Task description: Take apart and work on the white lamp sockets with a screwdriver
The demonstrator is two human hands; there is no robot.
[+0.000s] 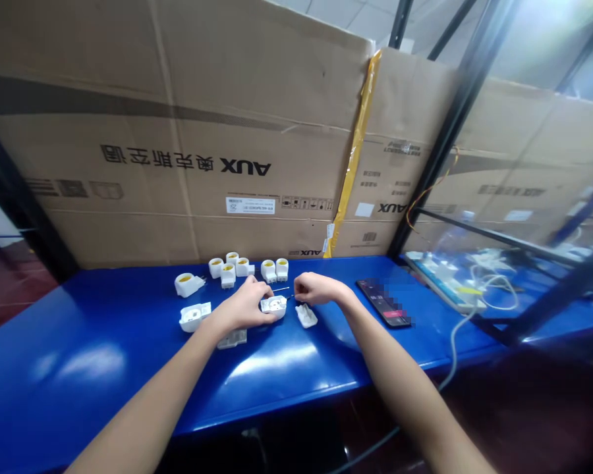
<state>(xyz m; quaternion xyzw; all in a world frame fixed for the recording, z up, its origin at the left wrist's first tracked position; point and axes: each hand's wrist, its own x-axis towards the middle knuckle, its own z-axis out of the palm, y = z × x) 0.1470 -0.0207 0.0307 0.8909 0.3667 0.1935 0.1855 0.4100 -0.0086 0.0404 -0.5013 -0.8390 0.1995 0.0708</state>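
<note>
My left hand (250,304) is closed around a white plastic housing (275,307), whose open hollow side faces up. Just to its right, my right hand (315,288) has its fingers pinched together; a small dark tip shows between them and the housing, too small to name. A thin metal rod (281,288) lies behind the housing. Below my right hand is a loose white plastic cover (306,316). Another white housing (195,317) lies left of my left wrist, and a translucent white part (232,340) is partly hidden under that forearm.
Several white plug fittings with yellow insides (228,275) stand along the back of the blue tabletop (128,388). A phone (385,304) lies to the right. Beyond a black metal post are a power strip (442,283) and white cables (497,289). Large cardboard (188,197) walls the back.
</note>
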